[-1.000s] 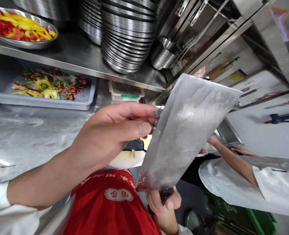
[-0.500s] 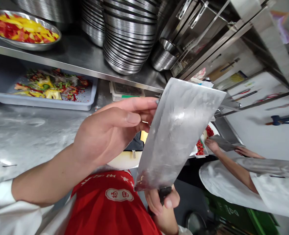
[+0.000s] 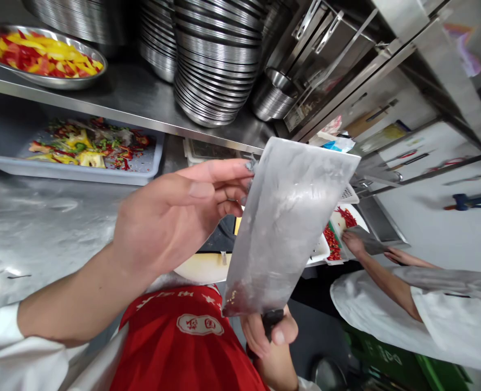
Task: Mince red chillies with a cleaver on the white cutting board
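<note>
My right hand (image 3: 279, 336) is closed around the black handle of a broad cleaver (image 3: 291, 228). Its wide grey blade stands up in front of me, smeared wet, with small pale bits low on the face. Beside the blade's left edge is my left hand (image 3: 162, 222), palm turned up, fingers stretched out and thumb apart. A grey scrap of residue (image 3: 251, 164) clings to its index fingertip. Whether those fingertips touch the blade I cannot tell. Behind the hands lies a round pale chopping board (image 3: 201, 267) with a dark cloth (image 3: 223, 234) at its far side, partly hidden.
A grey tray (image 3: 142, 177) of pepper scraps sits under a steel shelf (image 3: 134, 108). On the shelf are a metal dish of sliced peppers (image 3: 48, 54) and stacked steel bowls (image 3: 218, 70). At right, a co-worker's hands (image 3: 354, 244) hold another cleaver (image 3: 370, 241) near chopped red chillies (image 3: 332, 241).
My left hand has drawn slightly left, away from the blade, and the residue on its fingertip shows more. The cleaver's upper end has shifted a little left.
</note>
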The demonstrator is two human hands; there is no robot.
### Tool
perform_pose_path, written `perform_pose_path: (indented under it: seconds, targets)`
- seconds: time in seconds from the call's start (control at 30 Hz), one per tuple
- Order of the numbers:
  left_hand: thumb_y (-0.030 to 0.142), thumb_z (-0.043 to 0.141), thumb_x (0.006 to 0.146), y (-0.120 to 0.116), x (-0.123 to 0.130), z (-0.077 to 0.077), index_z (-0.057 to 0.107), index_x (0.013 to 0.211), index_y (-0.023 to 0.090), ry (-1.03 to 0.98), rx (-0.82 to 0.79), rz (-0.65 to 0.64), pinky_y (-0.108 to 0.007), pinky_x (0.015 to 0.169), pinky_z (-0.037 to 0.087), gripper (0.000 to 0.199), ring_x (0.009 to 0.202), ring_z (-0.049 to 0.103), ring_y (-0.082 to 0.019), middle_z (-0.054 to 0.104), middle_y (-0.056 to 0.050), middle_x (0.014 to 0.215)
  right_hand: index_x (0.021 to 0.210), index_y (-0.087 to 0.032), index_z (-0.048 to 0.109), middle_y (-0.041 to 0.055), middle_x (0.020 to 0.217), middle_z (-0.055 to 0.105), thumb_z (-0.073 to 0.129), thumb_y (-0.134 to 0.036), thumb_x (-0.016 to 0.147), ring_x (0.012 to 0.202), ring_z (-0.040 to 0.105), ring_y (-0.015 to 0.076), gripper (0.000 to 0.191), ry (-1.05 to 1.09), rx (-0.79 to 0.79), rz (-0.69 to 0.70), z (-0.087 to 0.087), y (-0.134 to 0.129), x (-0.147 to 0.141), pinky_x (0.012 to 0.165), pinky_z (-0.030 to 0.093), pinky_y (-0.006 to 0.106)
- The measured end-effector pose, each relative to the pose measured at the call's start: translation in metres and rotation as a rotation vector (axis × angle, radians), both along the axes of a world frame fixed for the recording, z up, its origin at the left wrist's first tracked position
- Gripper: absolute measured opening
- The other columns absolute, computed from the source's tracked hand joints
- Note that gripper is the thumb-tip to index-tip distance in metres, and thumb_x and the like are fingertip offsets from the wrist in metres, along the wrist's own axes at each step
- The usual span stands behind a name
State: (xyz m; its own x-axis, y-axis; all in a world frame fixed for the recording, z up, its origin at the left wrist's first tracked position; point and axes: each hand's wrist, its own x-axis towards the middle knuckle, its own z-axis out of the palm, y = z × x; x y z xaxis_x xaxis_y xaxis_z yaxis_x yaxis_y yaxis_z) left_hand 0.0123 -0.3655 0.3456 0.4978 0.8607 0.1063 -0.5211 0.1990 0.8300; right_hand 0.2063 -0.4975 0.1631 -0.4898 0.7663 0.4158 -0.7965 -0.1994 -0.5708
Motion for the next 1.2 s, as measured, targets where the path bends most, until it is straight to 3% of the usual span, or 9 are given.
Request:
perform_pose_path:
  seconds: [0.2,0.4,0.5,0.63,0.83,1.0,1.1,1.2]
  targets:
    - [0.042,0.069,0.076,0.003,-0.003,-0.002,0.076,0.088,0.02,-0.035,-0.005,0.032,-0.038,0.073,0.058,0.026,0.087,0.07,-0.027,0.073,-0.009,0.088,0.061,-0.015,0.062,-0.0033,0.039,0.044,0.061,-0.025,0.075,0.031,0.043,0.0084,0.017,0.046,-0.039,0.02,0.008,0.002,-0.006,0.037,0.036,0.017]
    - [0.034,0.072,0.081,0.006,0.003,-0.001,0.071,0.082,0.018,-0.011,0.04,0.129,-0.027,0.069,0.055,0.016,0.074,0.065,-0.015,0.069,-0.003,0.081,0.061,-0.015,0.064,-0.0042,0.037,0.042,0.064,-0.025,0.071,0.03,0.041,0.0082,0.015,0.039,-0.101,-0.029,0.004,-0.004,-0.007,0.04,0.035,0.019]
    - [0.023,0.072,0.08,0.008,0.005,-0.001,0.068,0.081,0.017,0.009,0.007,0.213,-0.022,0.063,0.051,0.008,0.067,0.061,-0.01,0.066,0.0,0.075,0.064,-0.014,0.067,-0.0023,0.037,0.045,0.068,-0.028,0.066,0.03,0.041,0.0107,0.014,-0.098,-0.243,-0.078,0.003,-0.011,-0.003,0.039,0.036,0.023]
    - [0.015,0.075,0.076,0.011,0.005,-0.004,0.063,0.077,0.016,0.036,-0.023,0.319,-0.02,0.059,0.048,0.012,0.062,0.059,-0.009,0.064,0.002,0.07,0.062,-0.017,0.068,-0.0015,0.036,0.045,0.074,-0.038,0.059,0.031,0.039,0.0128,0.022,-0.307,-0.446,-0.183,0.004,-0.022,0.001,0.038,0.033,0.027]
    - [0.011,0.071,0.077,0.013,0.007,-0.009,0.062,0.076,0.015,0.015,-0.011,0.38,-0.02,0.06,0.047,0.011,0.06,0.058,-0.008,0.062,0.003,0.068,0.054,-0.019,0.063,0.0016,0.038,0.049,0.074,-0.041,0.062,0.033,0.04,0.0126,0.026,-0.398,-0.446,-0.179,0.0,-0.025,0.005,0.036,0.03,0.026]
    - [0.011,0.072,0.077,0.018,0.006,-0.011,0.062,0.076,0.016,0.006,-0.005,0.436,-0.02,0.06,0.046,0.011,0.059,0.056,-0.007,0.06,0.004,0.067,0.061,-0.016,0.067,0.0004,0.041,0.05,0.07,-0.037,0.068,0.031,0.04,0.0107,0.022,-0.303,-0.33,-0.127,-0.006,-0.021,0.006,0.034,0.031,0.023]
    - [0.013,0.077,0.074,0.029,0.001,-0.026,0.063,0.077,0.016,-0.016,0.0,0.521,-0.019,0.061,0.046,0.015,0.059,0.056,-0.006,0.06,0.005,0.068,0.062,-0.017,0.066,-0.0006,0.042,0.05,0.068,-0.037,0.072,0.031,0.039,0.0103,0.022,-0.308,-0.318,-0.124,-0.011,-0.024,0.007,0.034,0.032,0.023]
    - [0.018,0.082,0.068,0.04,-0.007,-0.059,0.063,0.077,0.016,-0.01,-0.057,0.576,-0.019,0.06,0.046,0.021,0.059,0.056,-0.006,0.061,0.005,0.067,0.061,-0.018,0.064,-0.0007,0.042,0.049,0.068,-0.038,0.073,0.032,0.038,0.01,0.024,-0.349,-0.386,-0.205,-0.019,-0.029,0.007,0.035,0.032,0.023]
